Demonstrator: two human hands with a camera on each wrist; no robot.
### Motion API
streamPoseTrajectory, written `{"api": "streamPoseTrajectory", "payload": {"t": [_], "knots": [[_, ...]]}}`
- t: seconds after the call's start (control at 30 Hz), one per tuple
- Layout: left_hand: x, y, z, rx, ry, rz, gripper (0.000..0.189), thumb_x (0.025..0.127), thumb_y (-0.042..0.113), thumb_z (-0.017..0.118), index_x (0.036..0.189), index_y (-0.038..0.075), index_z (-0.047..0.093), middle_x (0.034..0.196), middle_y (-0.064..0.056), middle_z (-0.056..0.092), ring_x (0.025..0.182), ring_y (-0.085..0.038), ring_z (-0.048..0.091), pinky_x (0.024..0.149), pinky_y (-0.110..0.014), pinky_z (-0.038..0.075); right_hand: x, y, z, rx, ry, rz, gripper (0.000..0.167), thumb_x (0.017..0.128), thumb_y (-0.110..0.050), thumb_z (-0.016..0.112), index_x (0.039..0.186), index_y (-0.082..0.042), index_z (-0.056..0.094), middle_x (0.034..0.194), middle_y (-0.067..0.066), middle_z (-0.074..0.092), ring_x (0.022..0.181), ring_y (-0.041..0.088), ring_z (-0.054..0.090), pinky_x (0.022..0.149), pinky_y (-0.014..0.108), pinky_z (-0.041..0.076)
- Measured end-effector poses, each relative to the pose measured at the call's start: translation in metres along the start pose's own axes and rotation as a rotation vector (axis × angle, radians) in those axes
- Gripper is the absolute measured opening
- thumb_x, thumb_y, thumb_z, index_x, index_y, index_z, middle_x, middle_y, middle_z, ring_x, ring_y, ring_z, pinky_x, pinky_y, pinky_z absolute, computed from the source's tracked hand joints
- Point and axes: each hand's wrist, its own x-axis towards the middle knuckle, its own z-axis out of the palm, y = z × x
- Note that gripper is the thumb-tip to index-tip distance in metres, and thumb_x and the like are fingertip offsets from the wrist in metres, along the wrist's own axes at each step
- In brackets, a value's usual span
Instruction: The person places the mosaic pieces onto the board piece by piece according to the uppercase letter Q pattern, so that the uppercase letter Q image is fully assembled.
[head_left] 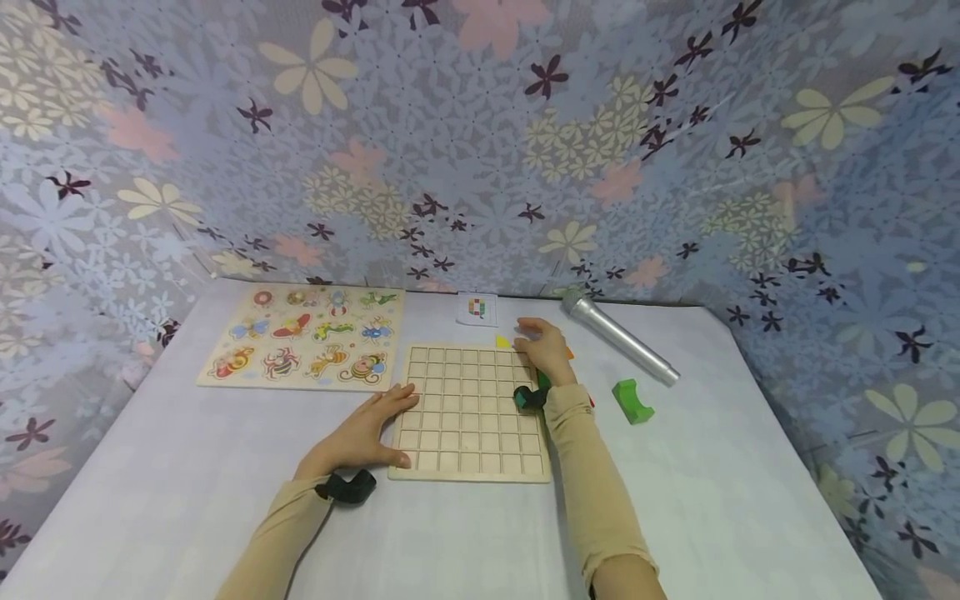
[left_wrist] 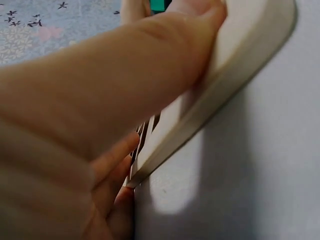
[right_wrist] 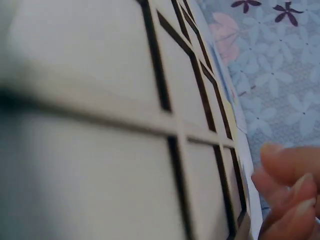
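A square wooden grid board (head_left: pixel 468 421) lies flat on the table. My left hand (head_left: pixel 358 435) rests on its left edge, fingers spread. In the left wrist view the thumb (left_wrist: pixel 150 60) lies across the board's rim (left_wrist: pixel 210 102). Over the far right corner is my right hand (head_left: pixel 546 352), its fingers bent with a gap to the thumb. The right wrist view shows these fingers (right_wrist: pixel 292 175) beyond the grid (right_wrist: pixel 177 130), with no object visible between them. Close to that hand are a yellow piece (head_left: pixel 502 342), a green piece (head_left: pixel 543 380) and an orange piece (head_left: pixel 571 353), partly hidden.
A wooden picture puzzle (head_left: pixel 303 385) with insect shapes lies at the back left. Behind the grid is a small card (head_left: pixel 489 310) with a coloured pattern. At the right are a silver microphone (head_left: pixel 622 340) and a green arched block (head_left: pixel 631 403). A patterned cloth hangs behind.
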Motion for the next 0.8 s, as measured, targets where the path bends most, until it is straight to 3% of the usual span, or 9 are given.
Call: {"api": "streamPoseTrajectory", "payload": {"t": [0.1,0.2,0.3,0.4,0.53,0.63,0.8], "knots": [[0.0,0.0,0.001,0.002,0.0,0.005,0.098,0.065,0.038,0.086,0.145,0.002,0.041,0.158,-0.016,0.03,0.147,-0.04,0.023,0.121,-0.058,0.015,0.004,-0.003,0.001,0.051,-0.096,-0.005,0.045,0.093,-0.011,0.061,0.138,-0.008,0.053,0.134,0.016,0.06,0.104,0.027,0.063,0.083,0.032,0.053],[0.0,0.0,0.001,0.009,-0.001,0.011,0.098,0.066,0.039,0.085,0.145,0.002,0.041,0.158,-0.016,0.03,0.147,-0.04,0.023,0.121,-0.059,0.016,0.006,-0.007,0.0,0.078,-0.183,0.015,0.047,0.094,-0.009,0.059,0.14,-0.006,0.049,0.137,0.017,0.057,0.081,0.018,0.064,0.063,0.024,0.05],[0.0,0.0,0.0,0.01,0.0,0.01,0.098,0.066,0.039,0.085,0.145,0.002,0.041,0.158,-0.016,0.03,0.147,-0.04,0.023,0.121,-0.059,0.016,0.007,-0.013,0.0,0.046,-0.216,0.018,0.049,0.095,-0.009,0.058,0.142,-0.007,0.047,0.14,0.015,0.056,0.073,0.011,0.059,0.055,0.019,0.044],[0.0,-0.001,-0.001,0.008,0.001,0.006,0.098,0.066,0.039,0.085,0.145,0.002,0.041,0.158,-0.016,0.03,0.147,-0.04,0.023,0.121,-0.058,0.015,0.007,-0.018,0.003,-0.006,-0.194,0.007,0.049,0.094,-0.011,0.061,0.141,-0.007,0.048,0.136,0.013,0.06,0.088,0.016,0.064,0.059,0.02,0.047],[-0.001,0.0,-0.002,0.004,0.002,0.008,0.097,0.066,0.039,0.085,0.145,0.003,0.042,0.158,-0.016,0.03,0.147,-0.04,0.022,0.121,-0.059,0.015,0.008,-0.022,0.009,-0.049,-0.121,-0.005,0.05,0.089,-0.011,0.068,0.136,-0.006,0.053,0.124,0.013,0.067,0.111,0.029,0.064,0.084,0.031,0.056],[-0.001,0.001,-0.002,0.001,0.002,0.008,0.097,0.065,0.039,0.086,0.145,0.003,0.042,0.158,-0.016,0.03,0.147,-0.04,0.022,0.121,-0.059,0.016,0.009,-0.022,0.015,-0.088,-0.081,-0.004,0.05,0.086,-0.011,0.071,0.133,-0.008,0.057,0.119,0.013,0.07,0.114,0.031,0.063,0.097,0.04,0.053],[-0.001,0.002,-0.002,-0.001,-0.008,0.004,0.097,0.066,0.039,0.085,0.145,0.003,0.042,0.159,-0.015,0.029,0.148,-0.039,0.022,0.122,-0.058,0.014,0.013,-0.018,0.021,-0.139,-0.058,0.016,0.046,0.086,-0.014,0.072,0.13,-0.015,0.06,0.114,0.01,0.07,0.101,0.029,0.066,0.085,0.041,0.055]]}}
